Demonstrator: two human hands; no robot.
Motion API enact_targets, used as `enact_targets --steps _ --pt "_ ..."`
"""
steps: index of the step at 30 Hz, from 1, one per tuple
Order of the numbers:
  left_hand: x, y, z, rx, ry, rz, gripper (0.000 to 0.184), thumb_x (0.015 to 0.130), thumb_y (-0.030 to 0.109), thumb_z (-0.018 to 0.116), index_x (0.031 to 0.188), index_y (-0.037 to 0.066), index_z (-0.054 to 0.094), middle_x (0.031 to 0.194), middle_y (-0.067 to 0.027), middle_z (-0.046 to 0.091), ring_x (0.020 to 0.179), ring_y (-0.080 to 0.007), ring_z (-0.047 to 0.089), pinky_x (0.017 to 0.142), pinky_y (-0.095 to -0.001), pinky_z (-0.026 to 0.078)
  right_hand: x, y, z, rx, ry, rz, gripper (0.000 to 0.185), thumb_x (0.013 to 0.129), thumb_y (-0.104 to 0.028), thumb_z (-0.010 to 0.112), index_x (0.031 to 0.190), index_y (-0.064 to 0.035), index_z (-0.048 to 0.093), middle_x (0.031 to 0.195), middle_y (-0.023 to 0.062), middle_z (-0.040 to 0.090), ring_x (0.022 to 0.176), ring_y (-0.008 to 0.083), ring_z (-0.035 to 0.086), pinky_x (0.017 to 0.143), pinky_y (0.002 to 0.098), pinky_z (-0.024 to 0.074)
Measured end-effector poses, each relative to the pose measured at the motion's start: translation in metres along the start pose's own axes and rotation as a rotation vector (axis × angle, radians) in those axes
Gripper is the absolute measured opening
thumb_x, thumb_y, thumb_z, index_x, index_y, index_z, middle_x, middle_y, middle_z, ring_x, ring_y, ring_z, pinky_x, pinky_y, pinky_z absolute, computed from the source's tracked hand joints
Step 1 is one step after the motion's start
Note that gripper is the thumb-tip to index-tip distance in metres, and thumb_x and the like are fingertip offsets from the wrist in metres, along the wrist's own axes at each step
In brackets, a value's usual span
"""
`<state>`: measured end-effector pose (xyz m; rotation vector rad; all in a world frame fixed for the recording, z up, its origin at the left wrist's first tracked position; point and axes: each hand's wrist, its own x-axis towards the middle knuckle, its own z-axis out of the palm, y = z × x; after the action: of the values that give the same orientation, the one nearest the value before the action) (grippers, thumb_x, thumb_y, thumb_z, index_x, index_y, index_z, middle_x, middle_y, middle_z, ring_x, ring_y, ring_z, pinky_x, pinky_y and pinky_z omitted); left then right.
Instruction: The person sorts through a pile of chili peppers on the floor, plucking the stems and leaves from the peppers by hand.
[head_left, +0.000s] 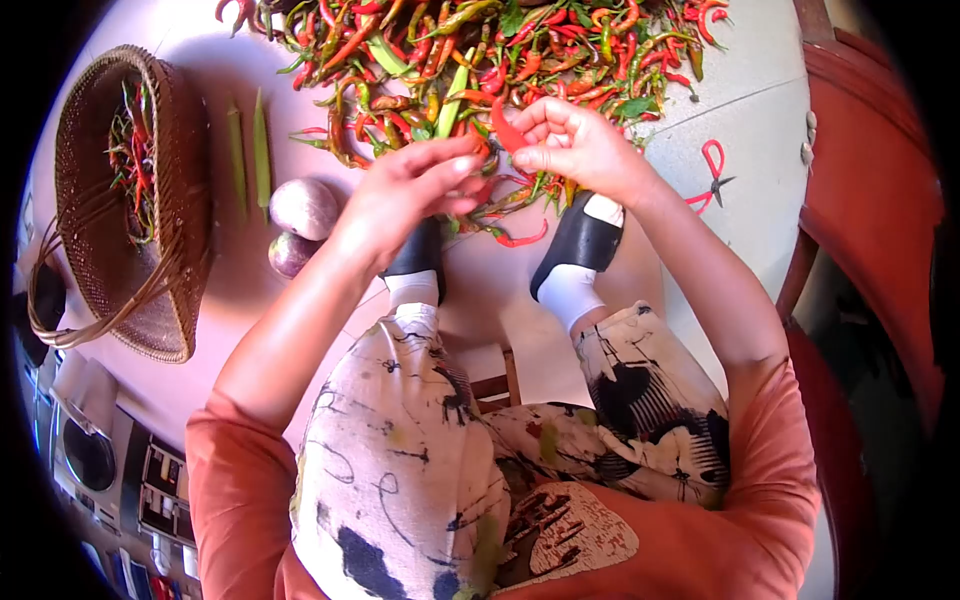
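A large heap of red, green and brownish chili peppers (440, 60) lies on the pale floor in front of me. My right hand (580, 148) pinches a red chili pepper (506, 127) between thumb and fingers, just over the near edge of the heap. Close beside it on the left, my left hand (425, 178) has its fingers curled together. Something reddish shows at its fingertips, but I cannot make out what it is. Below the hands, a few loose peppers, one of them a curved red chili (522, 237), lie between my two shoes.
A woven basket (185, 230) with some chilies inside stands at the left. Two long green pods (262, 150) and two purplish-white round vegetables (304, 210) lie beside it. Red-handled scissors (713, 178) rest on the floor at right, near red wooden furniture (865, 180).
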<state>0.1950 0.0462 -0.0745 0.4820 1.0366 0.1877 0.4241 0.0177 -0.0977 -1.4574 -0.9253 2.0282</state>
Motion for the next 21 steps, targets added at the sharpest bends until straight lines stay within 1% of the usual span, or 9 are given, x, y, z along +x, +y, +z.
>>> enact_targets --steps 3,4,7,9,13,14,15,18,21 --pt "0.022 -0.005 0.007 -0.151 -0.074 0.018 0.036 0.092 0.014 0.054 0.123 -0.003 0.050 0.112 -0.0116 0.061 0.095 -0.0176 0.062 0.083 -0.0294 0.053 -0.003 -0.010 0.022 -0.120 0.046 -0.058 0.028 0.080 -0.012 0.071 0.102 -0.0017 0.055 0.084 0.0009 0.059 0.075 0.0068 0.057 0.071 0.0234 0.0496" --pt "0.025 -0.010 0.004 -0.153 -0.072 0.018 0.036 0.092 0.014 0.054 0.123 -0.003 0.050 0.112 -0.0116 0.061 0.095 -0.0176 0.062 0.083 -0.0294 0.053 -0.004 -0.014 0.024 -0.346 0.078 -0.091 0.026 0.080 -0.013 0.071 0.098 -0.0029 0.055 0.080 -0.0002 0.058 0.073 0.0068 0.056 0.070 0.0230 0.0493" --pt "0.023 -0.023 -0.003 -0.353 -0.094 0.044 0.034 0.093 0.013 0.051 0.123 -0.003 0.049 0.114 -0.0133 0.060 0.094 -0.0180 0.063 0.084 -0.0316 0.054 0.006 -0.004 0.019 -0.193 0.037 -0.089 0.020 0.083 -0.014 0.069 0.095 -0.0031 0.058 0.079 0.0000 0.059 0.072 0.0071 0.056 0.067 0.0225 0.0484" --pt "0.019 -0.028 -0.008 -0.509 -0.203 0.087 0.034 0.094 0.013 0.050 0.125 -0.003 0.048 0.116 -0.0154 0.059 0.094 -0.0183 0.063 0.085 -0.0335 0.054 0.015 -0.006 0.002 -0.167 0.200 -0.065 0.018 0.088 -0.018 0.061 0.098 -0.0032 0.062 0.083 0.0026 0.065 0.072 0.0078 0.059 0.062 0.0233 0.0478" --pt "0.016 -0.032 -0.008 -0.540 -0.204 0.094 0.035 0.094 0.014 0.051 0.124 -0.003 0.047 0.112 -0.0161 0.060 0.093 -0.0192 0.063 0.085 -0.0365 0.054 0.043 0.011 -0.043 -0.502 0.495 -0.094 0.022 0.085 -0.019 0.062 0.102 -0.0053 0.063 0.080 0.0065 0.067 0.069 0.0111 0.062 0.063 0.0263 0.0490" --pt "0.018 -0.034 -0.010 -0.540 -0.205 0.092 0.035 0.094 0.014 0.051 0.124 -0.003 0.047 0.112 -0.0161 0.060 0.093 -0.0192 0.063 0.085 -0.0365 0.054 0.048 0.014 -0.048 -0.622 0.509 -0.150 0.031 0.082 -0.030 0.064 0.101 -0.0057 0.064 0.080 0.0096 0.067 0.070 0.0184 0.064 0.064 0.0312 0.0498" --pt "0.021 -0.038 -0.012 -0.543 -0.211 0.099 0.031 0.094 0.015 0.051 0.120 -0.003 0.049 0.109 -0.0154 0.061 0.093 -0.0205 0.064 0.084 -0.0372 0.054 0.050 0.013 -0.045 -0.620 0.512 -0.146 0.031 0.082 -0.030 0.064 0.101 -0.0057 0.064 0.080 0.0096 0.067 0.070 0.0184 0.064 0.064 0.0312 0.0498" --pt "0.026 -0.040 -0.016 -0.525 -0.196 0.074 0.023 0.094 0.016 0.051 0.109 -0.001 0.052 0.102 -0.0143 0.063 0.093 -0.0234 0.064 0.083 -0.0382 0.054 0.061 -0.003 -0.027 -1.007 0.602 -0.041 0.045 0.076 -0.048 0.065 0.095 -0.0074 0.065 0.078 0.0123 0.067 0.076 0.0310 0.065 0.069 0.0408 0.0503" --pt "0.026 -0.041 -0.018 -0.473 -0.144 0.034 0.015 0.094 0.015 0.051 0.099 0.002 0.053 0.098 -0.0152 0.063 0.093 -0.0266 0.064 0.083 -0.0391 0.054 0.074 0.004 -0.029 -1.223 0.611 0.024 0.041 0.076 -0.044 0.067 0.095 -0.0083 0.064 0.075 0.0083 0.066 0.068 0.0241 0.064 0.064 0.0354 0.0494"
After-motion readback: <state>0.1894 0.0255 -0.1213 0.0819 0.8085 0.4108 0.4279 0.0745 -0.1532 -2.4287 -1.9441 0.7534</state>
